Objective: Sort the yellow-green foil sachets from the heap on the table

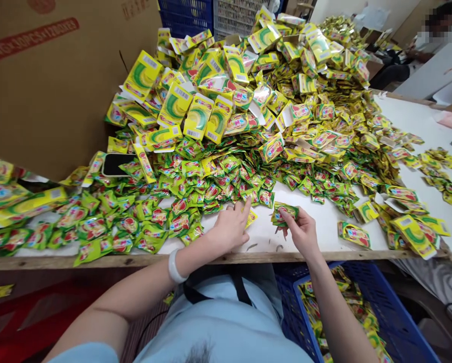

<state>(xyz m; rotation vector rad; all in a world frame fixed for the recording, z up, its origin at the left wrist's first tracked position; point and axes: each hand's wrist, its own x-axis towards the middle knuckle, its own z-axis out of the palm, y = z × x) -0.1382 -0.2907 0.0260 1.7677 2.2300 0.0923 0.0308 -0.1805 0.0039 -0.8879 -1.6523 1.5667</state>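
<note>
My right hand [300, 230] is closed around a small stack of green and yellow sachets [283, 214], held just above the white tabletop [324, 222]. My left hand [231, 225] rests on the table beside it, index finger stretched out onto a yellow sachet [251, 218] at the edge of the heap. A white bangle [175, 267] sits on my left wrist. A huge heap of sachets [226, 171] and flattened yellow-green cartons [195, 113] covers the table beyond both hands.
A black phone [116, 164] lies among sachets at left. A big cardboard box [52, 80] stands at back left. A blue crate [362, 317] with sachets sits under the table at right. Another person [426, 40] sits at far right.
</note>
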